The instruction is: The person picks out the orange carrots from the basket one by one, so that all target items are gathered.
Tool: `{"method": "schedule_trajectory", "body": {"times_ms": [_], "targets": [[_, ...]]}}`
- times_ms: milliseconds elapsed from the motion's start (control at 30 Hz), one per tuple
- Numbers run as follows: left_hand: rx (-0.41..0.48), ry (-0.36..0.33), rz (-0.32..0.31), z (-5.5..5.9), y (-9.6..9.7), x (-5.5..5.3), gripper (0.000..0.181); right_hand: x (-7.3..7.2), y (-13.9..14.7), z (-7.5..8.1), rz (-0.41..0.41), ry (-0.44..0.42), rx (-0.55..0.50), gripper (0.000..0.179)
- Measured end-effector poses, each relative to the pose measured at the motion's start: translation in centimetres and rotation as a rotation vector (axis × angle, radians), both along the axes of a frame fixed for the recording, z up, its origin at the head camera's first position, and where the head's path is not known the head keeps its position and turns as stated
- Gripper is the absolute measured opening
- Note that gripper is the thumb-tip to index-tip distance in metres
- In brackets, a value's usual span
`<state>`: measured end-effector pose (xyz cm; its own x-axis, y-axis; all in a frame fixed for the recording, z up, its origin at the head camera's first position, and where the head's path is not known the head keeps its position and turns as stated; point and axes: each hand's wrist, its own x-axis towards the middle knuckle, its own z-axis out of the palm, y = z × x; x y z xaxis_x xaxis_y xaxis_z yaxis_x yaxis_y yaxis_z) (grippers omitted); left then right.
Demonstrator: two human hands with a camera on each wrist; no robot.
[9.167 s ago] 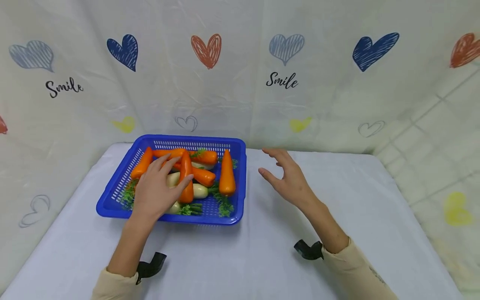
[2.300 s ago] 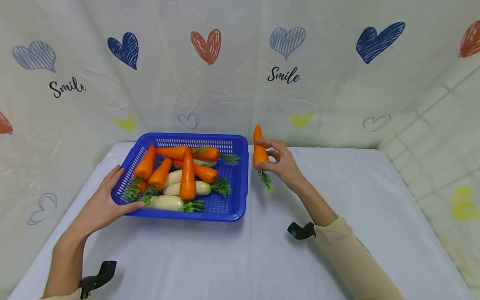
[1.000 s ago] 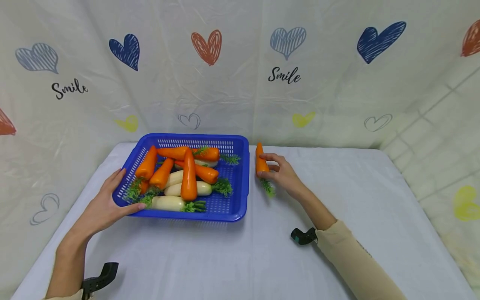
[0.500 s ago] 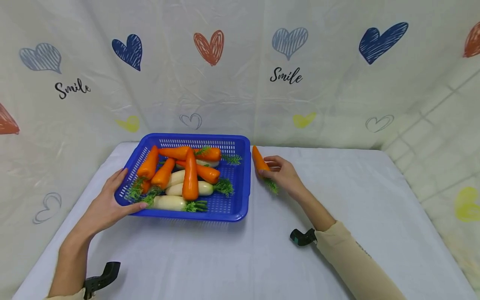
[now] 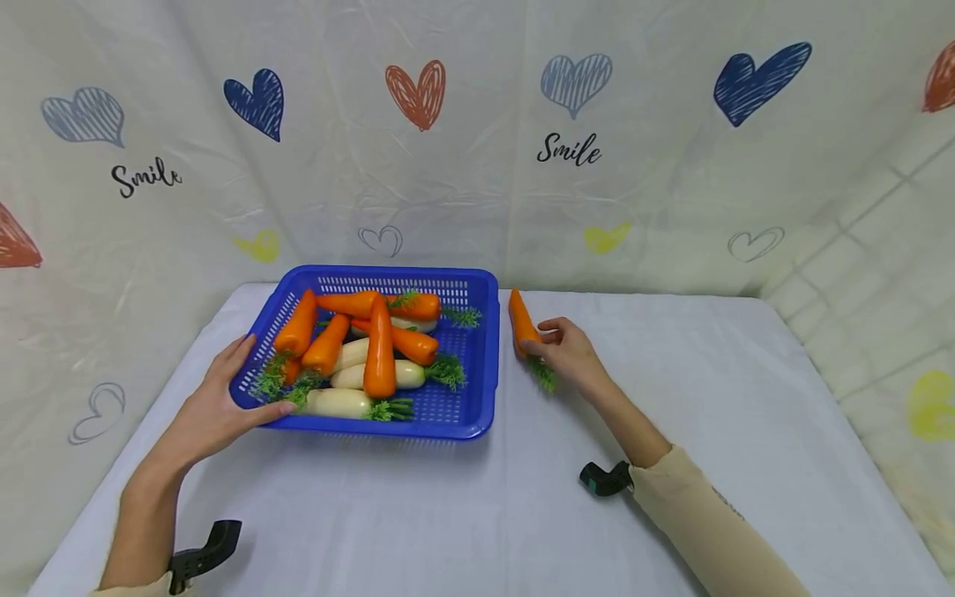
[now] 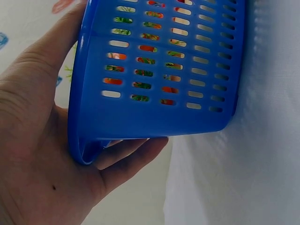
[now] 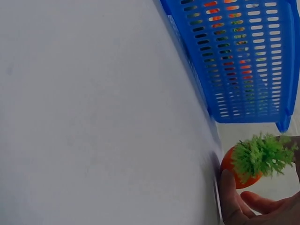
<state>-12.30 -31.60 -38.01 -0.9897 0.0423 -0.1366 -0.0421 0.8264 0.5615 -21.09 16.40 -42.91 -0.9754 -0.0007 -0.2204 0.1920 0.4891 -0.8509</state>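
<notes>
A blue plastic basket (image 5: 455, 421) holds several glossy orange carrots (image 5: 379, 356) and white radishes (image 5: 337, 404) with green tops. My left hand (image 5: 201, 414) grips its near left corner, thumb along the front rim and fingers against the outer side. Just right of the basket, one carrot (image 5: 521, 319) lies on the table, tip toward the wall and leafy top (image 7: 262, 154) toward me. Around its thick end is my right hand (image 5: 574, 356), thumb on one side and fingertips (image 7: 227, 185) low at the other. The index finger stands a little off the carrot in the head view.
A white cloth (image 5: 418, 522) covers the table. Close behind the basket hangs a pale sheet (image 5: 477, 182) printed with hearts and lettering. Black camera mounts (image 5: 606, 479) stick out from both wrists.
My right hand has lifted the carrot from the basket's right side, carried it over and lowered it to the table. My left hand has moved from above the vegetables to the basket's corner.
</notes>
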Motion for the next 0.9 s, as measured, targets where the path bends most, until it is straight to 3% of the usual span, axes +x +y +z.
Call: {"method": "schedule_trajectory", "body": {"times_ms": [533,900], "targets": [[0.01,0.002,0.001,0.03,0.0,-0.01,0.124,0.0,-0.79,-0.3,0.031,-0.067,-0.084,0.061],[0.011,0.001,0.007,-0.07,-0.05,0.0,0.124,0.08,-0.85,-0.32,0.047,-0.073,-0.076,0.057]]}}
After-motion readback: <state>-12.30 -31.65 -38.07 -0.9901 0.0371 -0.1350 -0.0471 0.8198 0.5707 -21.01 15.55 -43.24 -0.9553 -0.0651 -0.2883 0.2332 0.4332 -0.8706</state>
